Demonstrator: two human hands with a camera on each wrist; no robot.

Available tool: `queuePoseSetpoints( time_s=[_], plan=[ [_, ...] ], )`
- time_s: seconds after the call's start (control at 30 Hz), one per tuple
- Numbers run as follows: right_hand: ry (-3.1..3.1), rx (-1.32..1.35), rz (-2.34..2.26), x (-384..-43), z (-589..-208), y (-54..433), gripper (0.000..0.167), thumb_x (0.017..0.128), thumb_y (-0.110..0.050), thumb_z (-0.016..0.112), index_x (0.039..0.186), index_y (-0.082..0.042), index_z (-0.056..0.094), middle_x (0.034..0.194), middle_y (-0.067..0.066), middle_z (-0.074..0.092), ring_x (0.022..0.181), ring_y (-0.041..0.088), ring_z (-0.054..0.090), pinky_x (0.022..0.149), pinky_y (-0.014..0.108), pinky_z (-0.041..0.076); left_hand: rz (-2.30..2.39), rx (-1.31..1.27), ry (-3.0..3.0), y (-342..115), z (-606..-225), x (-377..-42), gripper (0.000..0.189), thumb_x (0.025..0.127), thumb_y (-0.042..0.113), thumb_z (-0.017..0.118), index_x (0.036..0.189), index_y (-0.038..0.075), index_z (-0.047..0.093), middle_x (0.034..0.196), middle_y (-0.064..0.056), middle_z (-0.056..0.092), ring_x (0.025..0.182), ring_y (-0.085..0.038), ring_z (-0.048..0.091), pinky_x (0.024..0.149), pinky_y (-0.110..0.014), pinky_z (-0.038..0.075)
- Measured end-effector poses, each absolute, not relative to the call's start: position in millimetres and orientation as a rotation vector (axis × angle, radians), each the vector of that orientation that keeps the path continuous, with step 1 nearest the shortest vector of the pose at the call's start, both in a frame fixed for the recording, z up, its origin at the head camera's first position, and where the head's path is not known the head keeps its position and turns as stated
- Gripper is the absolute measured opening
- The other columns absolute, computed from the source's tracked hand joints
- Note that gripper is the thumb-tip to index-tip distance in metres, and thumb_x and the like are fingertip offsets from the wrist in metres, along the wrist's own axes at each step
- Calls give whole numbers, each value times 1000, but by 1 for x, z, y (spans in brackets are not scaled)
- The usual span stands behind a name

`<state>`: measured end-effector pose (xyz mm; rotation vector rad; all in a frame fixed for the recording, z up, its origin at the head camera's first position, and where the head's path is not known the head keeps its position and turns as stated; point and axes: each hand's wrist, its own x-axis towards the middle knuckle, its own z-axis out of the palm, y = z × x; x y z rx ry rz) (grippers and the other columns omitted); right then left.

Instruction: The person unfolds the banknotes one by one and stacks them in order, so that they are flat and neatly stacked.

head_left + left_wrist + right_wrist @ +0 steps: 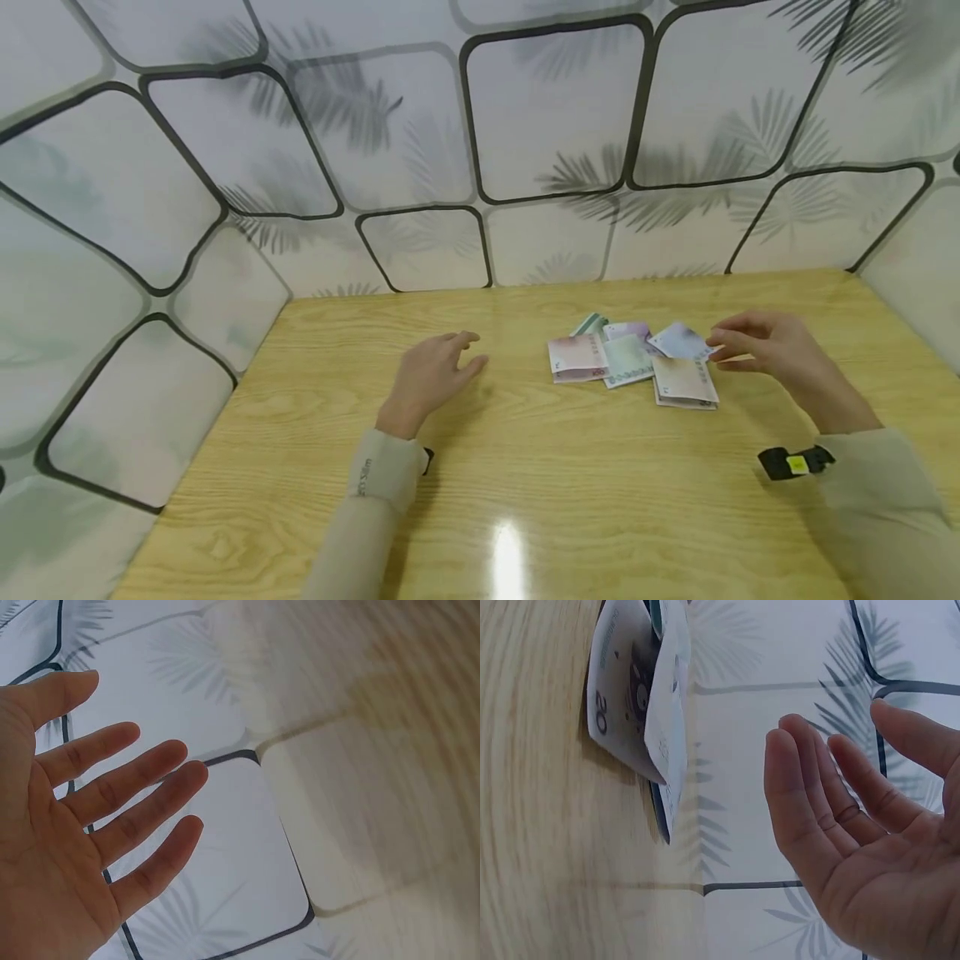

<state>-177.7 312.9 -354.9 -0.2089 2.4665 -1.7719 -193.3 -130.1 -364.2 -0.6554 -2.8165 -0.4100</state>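
Several folded banknotes lie in an overlapping cluster right of the middle of the table. Among them are a pinkish banknote [577, 357], a green banknote [628, 360], a purple banknote [628, 330], a bluish banknote [678, 340] and a brownish banknote [686, 381]. My right hand [768, 348] hovers at the right side of the cluster, fingers bent loosely. In the right wrist view a gap shows between these fingers [791, 795] and a folded banknote [619, 697] marked 20. Left of the cluster, my left hand [433, 373] is held over the table with fingers spread, holding nothing.
The wood-grain table [300, 483] runs back to a wall [555, 117] with a leaf and rounded-frame pattern. A similar wall [82, 333] stands along the left. Dark bands with small devices sit at both wrists, and light reflects off the front of the table.
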Motion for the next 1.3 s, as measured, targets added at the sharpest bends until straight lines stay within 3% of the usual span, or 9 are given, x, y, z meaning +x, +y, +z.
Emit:
queuePoseSetpoints(
  time_s=[0.07,0.27,0.4,0.57,0.8,1.3],
  plan=[
    [2459,-204,-1754,-179,-356,310,13,106,-14,57,112,-8,67,97,-7,72,86,11,70,75,28,61,-405,-671,-2817,-124,-363,-197,37,99,33,68,126,7,69,113,-10,74,78,-21,70,63,-38,59],
    [2397,-197,-1726,-186,-355,300,37,107,-16,56,128,14,52,101,-9,72,90,10,70,79,30,61,-418,-735,-2840,-106,-360,-203,39,101,34,66,128,7,68,113,-11,73,82,-20,71,64,-35,58],
    [2342,-199,-1741,-191,-356,294,39,107,-15,55,130,16,49,102,-7,72,91,10,70,81,30,61,-432,-746,-2874,-96,-363,-206,40,101,36,64,130,9,67,116,-10,73,90,-20,72,65,-34,59],
    [2279,-184,-1733,-192,-360,287,45,108,-15,53,134,20,42,105,-4,72,93,10,70,83,29,60,-445,-780,-2895,-83,-369,-206,39,102,36,63,130,10,67,117,-8,73,90,-19,72,64,-32,58],
    [2210,-206,-1735,-194,-361,274,48,108,-26,52,133,15,48,116,8,70,98,13,70,86,30,59,-440,-837,-2835,-68,-371,-206,36,101,34,65,127,10,69,115,-8,73,89,-18,71,66,-31,59],
    [2105,-182,-1780,-203,-363,246,47,108,-25,52,132,16,48,110,11,68,94,16,71,84,32,60,-342,-916,-2883,-47,-366,-215,38,100,36,66,130,13,68,120,-4,72,95,-18,70,74,-33,59]
  ],
)
